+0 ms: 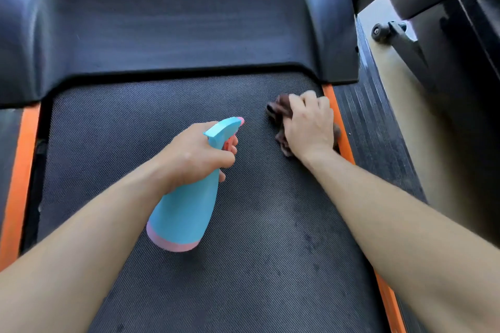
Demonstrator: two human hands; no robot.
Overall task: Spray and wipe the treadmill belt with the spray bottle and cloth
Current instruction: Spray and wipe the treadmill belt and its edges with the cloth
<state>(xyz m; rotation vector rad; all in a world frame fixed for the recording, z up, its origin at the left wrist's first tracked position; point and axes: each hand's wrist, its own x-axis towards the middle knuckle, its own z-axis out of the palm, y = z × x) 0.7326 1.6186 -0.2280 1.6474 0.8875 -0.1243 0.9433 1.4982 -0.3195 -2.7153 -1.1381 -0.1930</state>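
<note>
Treadmill belt, dark and finely textured, fills the middle of the view and runs away from the person toward the black motor cover. Some darker blotches show on the belt in the near middle.

Near the far right corner of the belt lies the cloth, dark brown and crumpled, just short of the motor cover and just beside the right orange strip. The right hand rests on top of it, knuckles up, fingers bent down over the fabric and bunching it against the belt. Folds of cloth stick out past the fingertips and beside the wrist.

To the left of the cloth, over the middle of the belt, the left hand grips the spray bottle round its neck, with a finger curled on the pink trigger. The bottle is light blue with a pink band at its base. It is tilted, base toward the person and nozzle pointing away toward the cloth side.

The left orange strip edges the belt's other side. Beyond the right strip runs a ribbed black side rail, then pale floor, where a small black wheel sits on a dark frame.
</note>
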